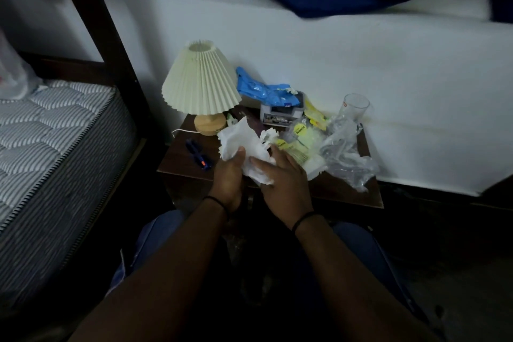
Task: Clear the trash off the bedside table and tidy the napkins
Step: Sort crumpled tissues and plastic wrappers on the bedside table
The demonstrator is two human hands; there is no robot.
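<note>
Nearest the camera, two bare forearms reach forward over blue-clad knees, each wrist ringed by a thin dark band. The left hand (228, 172) grips a crumpled wad of white napkins (244, 144) from below, thumb curled up against the paper. The right hand (283, 175) lies over the wad's right side with its fingers fairly straight, pressing on the paper rather than pinching it. The wad sits above the front middle of the bedside table (347, 197), a dark wooden top; whether its underside touches the wood is hidden by the hands.

On the table to the left of the hands lies a small dark blue object with an orange spot (198, 154), probably a clip or pen, though the light is too dim to be sure. Just right of the hands are yellow-green wrappers (299, 133) and a crumpled clear plastic bag (347, 158) that spills over the table's right front.

Further back stand a lamp with a pleated cream shade (201, 80) on a wooden base at the left rear corner, a small grey box (280, 115) with a crumpled blue wrapper (263, 89) on top, and an upright clear glass (355, 107) at the right rear by the white wall.

A striped mattress (55, 130) lies to the left.
</note>
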